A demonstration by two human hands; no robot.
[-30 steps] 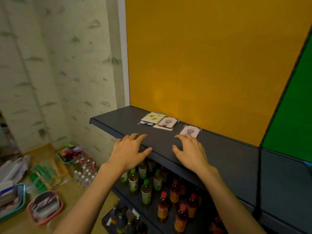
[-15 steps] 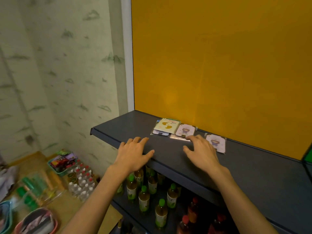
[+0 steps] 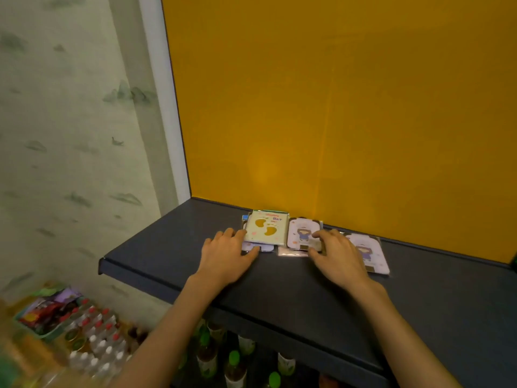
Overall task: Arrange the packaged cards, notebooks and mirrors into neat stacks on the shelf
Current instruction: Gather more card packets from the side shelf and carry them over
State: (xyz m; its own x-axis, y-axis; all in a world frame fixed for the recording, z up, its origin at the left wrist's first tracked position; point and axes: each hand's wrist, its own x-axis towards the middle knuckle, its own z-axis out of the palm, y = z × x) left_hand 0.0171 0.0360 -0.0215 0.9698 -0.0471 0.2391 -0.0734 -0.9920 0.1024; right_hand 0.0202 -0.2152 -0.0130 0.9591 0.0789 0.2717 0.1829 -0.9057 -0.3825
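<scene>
On the dark shelf, against the yellow back panel, lies a cream notebook with two yellow footprints, on top of a pale purple packet. Right of it lies a pink card pack with a cartoon figure, over a clear-wrapped item. A second pink card pack lies further right. My left hand rests flat with its fingertips at the notebook's left edge and its thumb on the purple packet. My right hand lies spread on the first card pack's right side, partly covering the second pack.
A yellow back panel closes off the shelf behind; a papered wall stands left. Bottles fill the shelf below. On the floor at lower left sit a green basket and wrapped small bottles.
Both hands moved forward from the shelf's front edge to the items at the back. The view has come closer and tilted up.
</scene>
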